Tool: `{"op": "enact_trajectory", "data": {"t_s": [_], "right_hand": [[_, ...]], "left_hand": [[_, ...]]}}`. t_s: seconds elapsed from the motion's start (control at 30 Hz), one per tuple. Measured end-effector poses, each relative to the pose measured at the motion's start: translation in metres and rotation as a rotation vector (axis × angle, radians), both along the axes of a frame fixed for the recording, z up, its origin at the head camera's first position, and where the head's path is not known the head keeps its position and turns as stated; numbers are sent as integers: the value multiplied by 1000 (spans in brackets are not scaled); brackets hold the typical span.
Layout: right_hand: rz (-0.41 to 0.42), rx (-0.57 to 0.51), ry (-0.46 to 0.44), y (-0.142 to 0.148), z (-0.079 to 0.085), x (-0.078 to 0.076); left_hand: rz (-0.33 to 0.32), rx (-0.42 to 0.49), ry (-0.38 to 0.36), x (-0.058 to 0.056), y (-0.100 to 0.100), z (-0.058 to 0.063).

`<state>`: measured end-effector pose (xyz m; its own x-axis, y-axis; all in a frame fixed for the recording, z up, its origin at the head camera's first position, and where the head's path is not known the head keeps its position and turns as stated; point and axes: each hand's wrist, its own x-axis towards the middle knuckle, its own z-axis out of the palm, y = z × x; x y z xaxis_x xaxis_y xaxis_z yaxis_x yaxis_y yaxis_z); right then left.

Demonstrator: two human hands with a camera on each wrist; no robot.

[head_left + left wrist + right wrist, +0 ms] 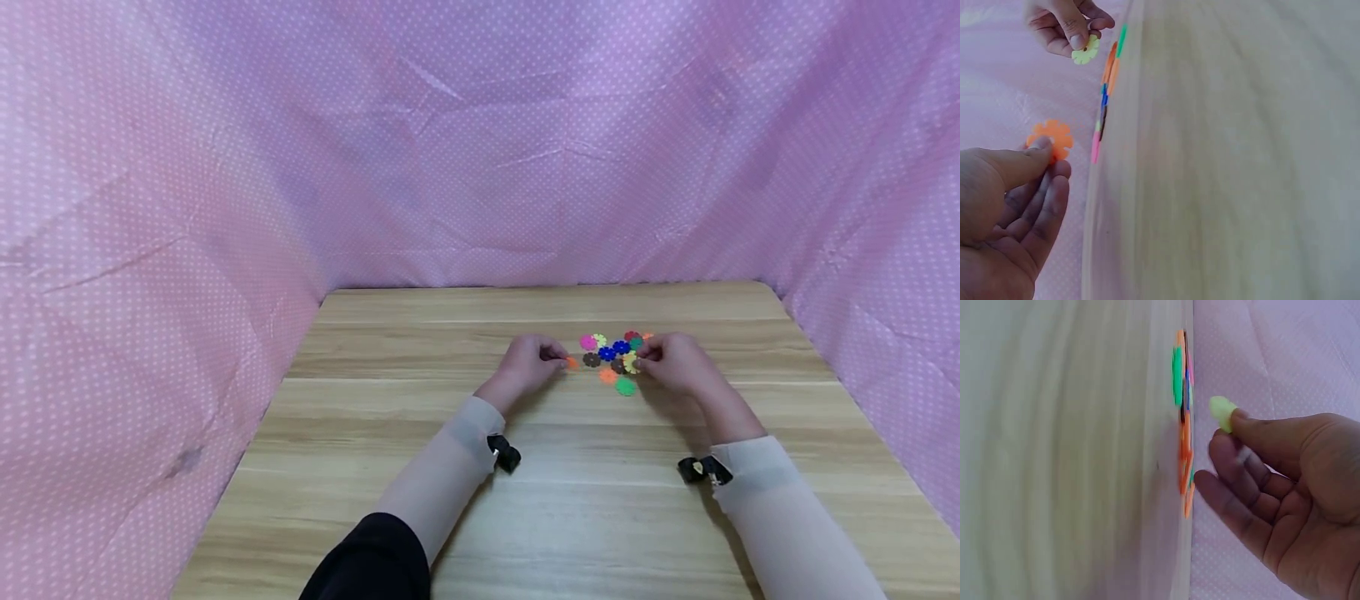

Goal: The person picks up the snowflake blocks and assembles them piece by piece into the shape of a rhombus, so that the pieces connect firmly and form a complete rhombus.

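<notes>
My left hand (531,363) pinches an orange flower-shaped disc (1051,139) with notched edges between thumb and fingers, above the wooden table. In my right hand (677,362) a yellow flower-shaped disc (1085,50) is pinched between thumb and forefinger, also raised off the table. Between the hands lies a loose cluster of flat flower discs: a pink disc (588,342), a blue disc (607,354), a brown disc (592,360), an orange disc (608,376) and a green disc (626,387) among them. Part of the cluster is hidden behind my right fingers.
The wooden table (600,483) has light grain and rounded far corners. Pink polka-dot cloth (480,167) hangs behind it and along both sides. Each wrist wears a band with a small black fitting, such as the black fitting (504,454) at the left.
</notes>
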<state>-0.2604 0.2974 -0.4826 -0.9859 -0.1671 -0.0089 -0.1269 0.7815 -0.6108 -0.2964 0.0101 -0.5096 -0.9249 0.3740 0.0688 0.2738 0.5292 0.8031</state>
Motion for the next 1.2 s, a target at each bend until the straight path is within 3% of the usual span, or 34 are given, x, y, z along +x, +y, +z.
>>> {"op": "enact_trajectory", "data": {"t_s": [0.13, 0.3, 0.53, 0.7, 0.97, 1.2], "right_hand": [[-17, -94, 4, -12, 0, 0], [-35, -294, -51, -27, 0, 3], [-22, -451, -80, -46, 1, 6], [-17, -559, -144, -54, 0, 5], [-9, -656, -203, -58, -3, 3], [-4, -672, -238, -59, -8, 2]], "left_hand": [[33, 65, 14, 2, -7, 1], [33, 139, 37, 4, -12, 2], [11, 175, 116, 9, -13, 5], [3, 203, 109, 12, -13, 8], [4, 206, 99, 14, -11, 8], [-4, 206, 113, 15, -9, 7]]}}
